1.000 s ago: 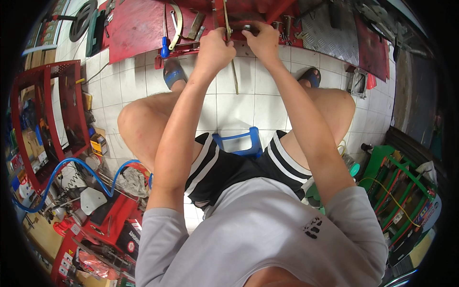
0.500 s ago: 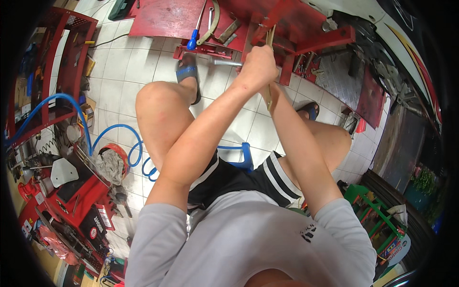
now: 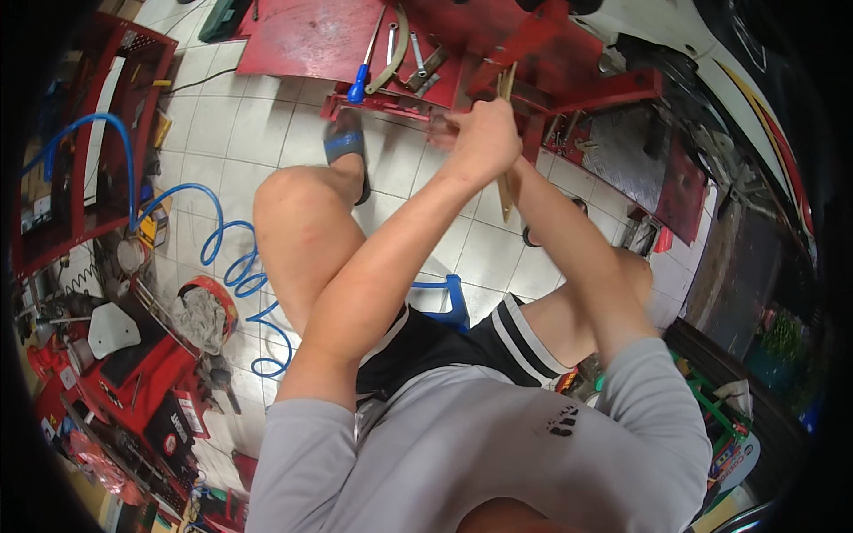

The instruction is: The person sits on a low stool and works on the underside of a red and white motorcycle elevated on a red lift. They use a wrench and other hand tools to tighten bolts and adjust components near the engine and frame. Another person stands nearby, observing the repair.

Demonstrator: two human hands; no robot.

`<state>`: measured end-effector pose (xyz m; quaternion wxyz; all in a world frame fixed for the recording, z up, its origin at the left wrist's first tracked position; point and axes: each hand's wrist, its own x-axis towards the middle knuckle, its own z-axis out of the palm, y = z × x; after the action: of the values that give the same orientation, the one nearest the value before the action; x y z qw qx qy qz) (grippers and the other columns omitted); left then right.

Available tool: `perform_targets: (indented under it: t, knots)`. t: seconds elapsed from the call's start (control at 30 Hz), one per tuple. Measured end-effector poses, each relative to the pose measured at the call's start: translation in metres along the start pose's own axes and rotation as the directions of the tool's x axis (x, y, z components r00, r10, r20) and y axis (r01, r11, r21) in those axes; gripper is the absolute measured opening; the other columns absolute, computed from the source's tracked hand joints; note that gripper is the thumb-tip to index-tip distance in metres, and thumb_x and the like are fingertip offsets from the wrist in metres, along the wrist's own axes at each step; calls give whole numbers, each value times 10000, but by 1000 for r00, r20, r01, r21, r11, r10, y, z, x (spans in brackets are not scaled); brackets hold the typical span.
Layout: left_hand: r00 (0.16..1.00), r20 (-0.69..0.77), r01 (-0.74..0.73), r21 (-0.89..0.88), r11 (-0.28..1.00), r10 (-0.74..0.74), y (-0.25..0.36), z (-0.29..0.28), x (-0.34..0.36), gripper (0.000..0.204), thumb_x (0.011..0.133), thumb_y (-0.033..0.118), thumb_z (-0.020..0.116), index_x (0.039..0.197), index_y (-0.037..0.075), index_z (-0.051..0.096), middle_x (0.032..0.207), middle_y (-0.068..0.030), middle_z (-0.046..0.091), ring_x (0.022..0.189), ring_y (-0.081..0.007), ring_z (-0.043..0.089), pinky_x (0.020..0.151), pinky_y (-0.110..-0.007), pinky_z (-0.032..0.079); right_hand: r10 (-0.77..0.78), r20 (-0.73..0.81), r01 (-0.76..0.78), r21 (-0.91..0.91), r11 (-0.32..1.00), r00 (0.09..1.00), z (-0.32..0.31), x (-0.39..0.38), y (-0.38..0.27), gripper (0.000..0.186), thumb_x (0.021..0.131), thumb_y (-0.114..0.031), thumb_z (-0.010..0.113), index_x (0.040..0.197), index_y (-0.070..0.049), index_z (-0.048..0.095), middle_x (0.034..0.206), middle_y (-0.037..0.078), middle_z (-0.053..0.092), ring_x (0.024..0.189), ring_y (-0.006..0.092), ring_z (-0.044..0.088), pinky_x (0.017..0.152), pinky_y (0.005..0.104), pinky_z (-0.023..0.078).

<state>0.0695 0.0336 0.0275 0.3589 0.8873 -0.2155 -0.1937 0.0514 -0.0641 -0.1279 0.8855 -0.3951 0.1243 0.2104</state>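
My left hand point(image 3: 487, 140) is closed around a long, narrow gold-coloured bar point(image 3: 506, 200), which shows above and below the fist. The bar's upper end point(image 3: 506, 82) is beside a red metal frame point(image 3: 533, 44). Crossing behind my left wrist, my right hand point(image 3: 442, 131) reaches out to the left; it is blurred, with its fingers seeming apart and nothing visible in them. Near it on the red bench point(image 3: 306, 44) lie a silver wrench point(image 3: 418, 55), another wrench point(image 3: 391, 43), a blue-handled screwdriver point(image 3: 357, 89) and a curved brass-coloured piece point(image 3: 391, 67).
A coiled blue hose point(image 3: 213, 226) hangs at left, near a red bucket with a rag point(image 3: 200, 315). A blue stool point(image 3: 453, 302) is beneath me. Red shelving point(image 3: 84, 133) stands at left, a motorcycle point(image 3: 755, 98) at upper right, a green rack point(image 3: 724, 413) at lower right.
The silver wrench near my right hand has moved onto the bench, and that hand no longer holds it. My left hand stays on the bar. The blue hose has shifted and sags lower.
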Motion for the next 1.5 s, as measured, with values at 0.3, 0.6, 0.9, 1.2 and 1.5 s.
perform_targets:
  t: [0.3,0.6,0.9,1.2,1.5]
  knots:
    - [992,-125,-57,-246,968,27,-34,12,16,285,784,4,540,1050,-51,626,897,-266,663,856,-386,663,746,-424,514,-30,-332,-7,-111,994,943,73,-102,-78,357,988,-175,469,1308,-39,390,1092,118,603,932,201,623,822,379,527]
    - [916,322,368,-434,822,-240,-39,6,27,351,839,129,554,1150,-32,565,1031,-218,643,932,-308,663,797,-378,528,-333,-492,36,-519,854,804,36,-64,-66,212,955,-177,555,1043,-1,636,865,63,656,725,117,628,649,262,515]
    - [979,130,175,-121,977,-159,-33,7,50,296,914,193,586,929,-97,645,796,-143,689,696,-192,699,629,-302,565,-489,-552,47,-629,776,675,34,-49,-57,137,822,-97,637,881,9,700,751,110,706,685,131,682,645,268,541]
    - [995,-13,-98,94,991,99,-1,5,27,249,799,136,657,669,-74,631,561,-228,606,665,-355,682,623,-433,532,-295,-545,42,-429,902,785,29,-54,-69,154,885,-124,592,895,13,663,817,59,660,748,125,611,697,274,503]
    - [986,-94,-135,8,991,135,-18,11,27,222,785,104,651,733,-110,624,611,-248,604,580,-339,642,551,-399,476,-308,-483,3,-534,845,820,28,-53,-77,176,856,-146,649,860,24,690,765,72,677,655,125,622,598,267,498]
